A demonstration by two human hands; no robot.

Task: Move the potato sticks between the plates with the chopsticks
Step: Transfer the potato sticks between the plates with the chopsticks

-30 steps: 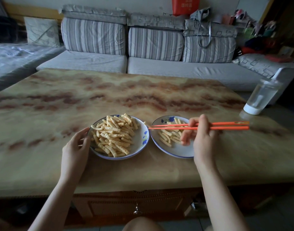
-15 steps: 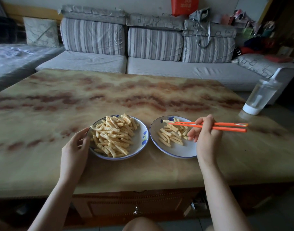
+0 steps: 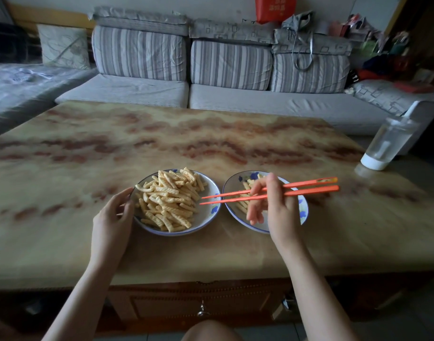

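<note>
Right grip (image 3: 277, 207) on chopsticks (image 3: 309, 191) partly hides right plate (image 3: 232, 186).

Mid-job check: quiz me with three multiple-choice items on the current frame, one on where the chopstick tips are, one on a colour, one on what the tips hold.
1. The tips of the chopsticks are over:
A) the right rim of the left plate
B) that plate's left rim
C) neither plate

2. The chopsticks are:
A) black
B) orange
C) white

3. Between the tips there is:
A) a bunch of sticks
B) one stick
C) nothing

Answers:
1 A: the tips reach leftwards from the right hand and end above the left plate's right rim.
2 B: both show plainly orange along their whole length.
3 C: the tips stand slightly apart with nothing caught between them.
</note>
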